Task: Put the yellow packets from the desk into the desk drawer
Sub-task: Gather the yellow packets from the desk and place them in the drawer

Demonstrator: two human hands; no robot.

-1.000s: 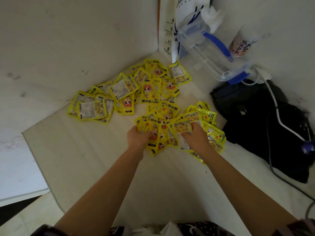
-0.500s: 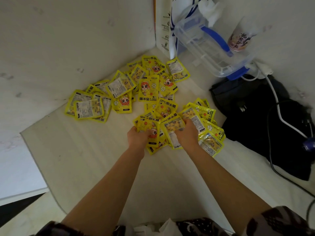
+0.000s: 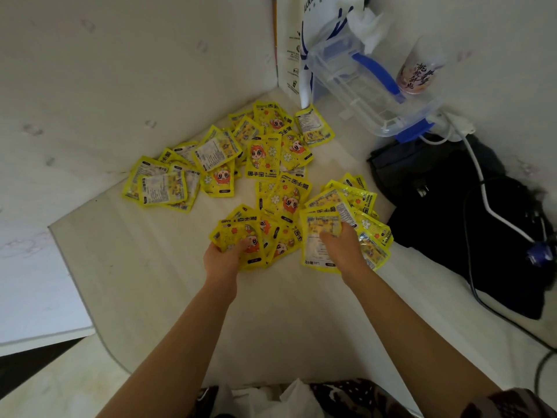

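A person's two hands gather yellow hand-warmer packets [image 3: 262, 159] scattered across a pale desk [image 3: 144, 267], apparently bunching them for a single carry to the drawer, which is out of view. The left hand [image 3: 223, 257] pinches a fanned cluster near the desk's middle; the right hand [image 3: 340, 248] presses curled fingers onto a second fan, closer to the black bag [image 3: 452, 221]. Each fan's packets radiate away from the person, long axes pointing toward the far corner. Loose packets beyond them lie flat at mixed angles, toward the clear plastic container [image 3: 361, 89].

Paper bag [image 3: 291, 40] top (cut off)
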